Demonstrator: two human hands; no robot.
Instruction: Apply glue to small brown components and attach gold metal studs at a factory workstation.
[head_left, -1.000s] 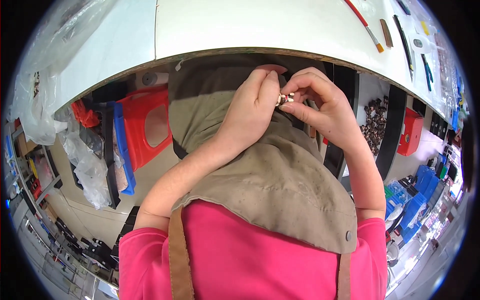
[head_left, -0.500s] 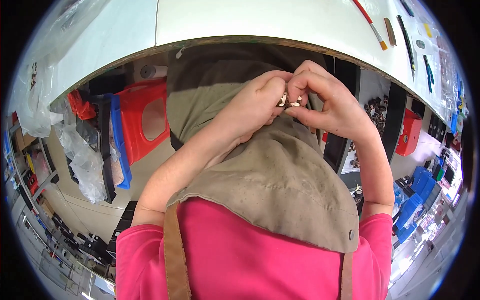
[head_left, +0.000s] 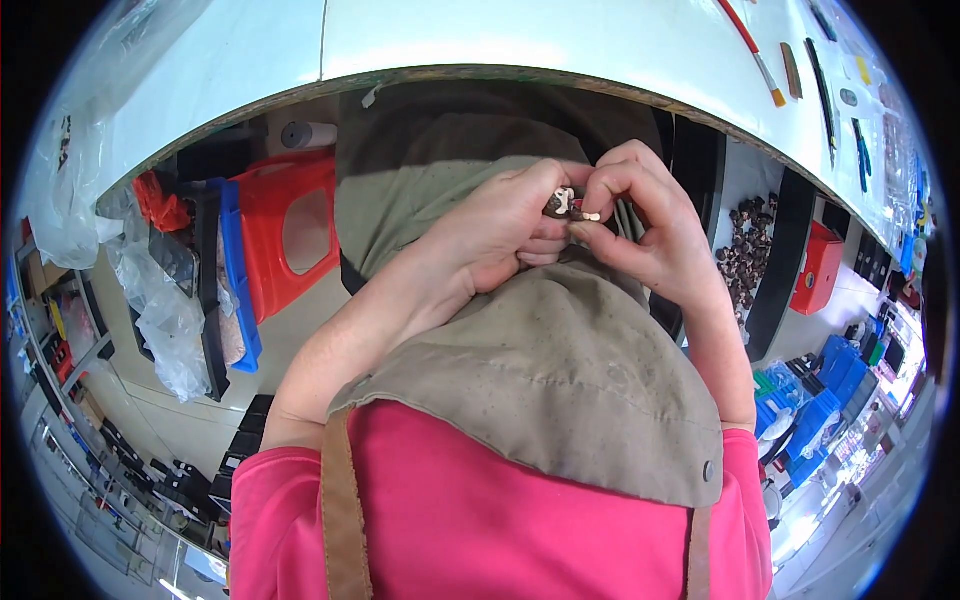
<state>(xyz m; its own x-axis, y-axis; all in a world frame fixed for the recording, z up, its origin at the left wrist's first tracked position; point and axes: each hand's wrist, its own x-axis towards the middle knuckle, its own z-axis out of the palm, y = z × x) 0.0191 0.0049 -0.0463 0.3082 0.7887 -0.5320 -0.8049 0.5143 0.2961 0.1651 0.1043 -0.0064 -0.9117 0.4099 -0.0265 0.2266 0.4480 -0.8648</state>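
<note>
Above my lap, my left hand [head_left: 505,222] is closed around a small dark-brown and cream figurine [head_left: 563,203], whose patterned top shows between thumb and fingers. My right hand [head_left: 650,220] meets it from the right, thumb and forefinger pinched at the figurine's side on a small cream-tipped part [head_left: 588,216]. Whether that part is joined to the figurine I cannot tell. Both hands are just short of the table edge, over the olive-brown apron [head_left: 560,370]. The fingers hide most of the figurine.
The white table [head_left: 450,35] curves across the top, with a red-handled brush [head_left: 755,55] and other tools at the right. Below it, a black-edged tray holds several similar brown and cream pieces [head_left: 745,250]. A red stool [head_left: 290,230] and a blue tray [head_left: 238,270] stand at the left.
My left hand has turned and dropped slightly, showing more of the figurine. The right hand has lowered a little, its fingertips still at the figurine's side.
</note>
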